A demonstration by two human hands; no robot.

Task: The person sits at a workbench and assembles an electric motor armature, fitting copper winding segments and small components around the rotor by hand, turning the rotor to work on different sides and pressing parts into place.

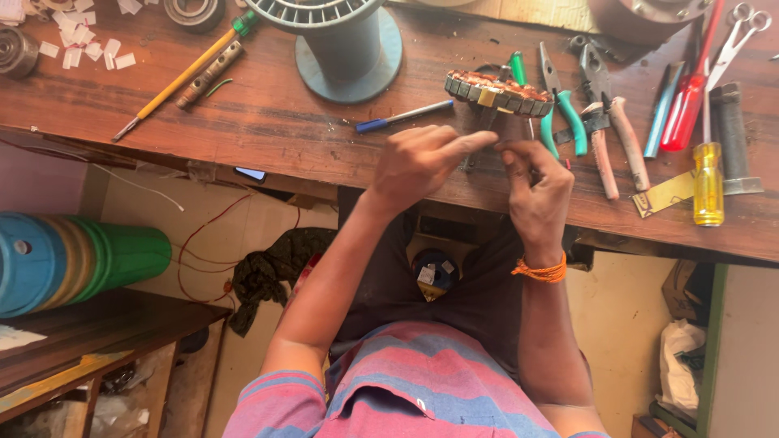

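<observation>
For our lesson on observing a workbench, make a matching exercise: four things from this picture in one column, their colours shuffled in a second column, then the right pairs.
Things
1. pen
2. wrist thread
3. spool
4. screwdriver handle beside the scissors

Colours
A. orange
B. red
C. blue
D. grey

Pairs: 1-C, 2-A, 3-D, 4-B

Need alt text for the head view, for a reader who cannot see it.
Both hands, left hand and right hand, pinch at a round copper-wound motor stator over a wooden workbench. Pliers and screwdrivers lie to its right.
</observation>
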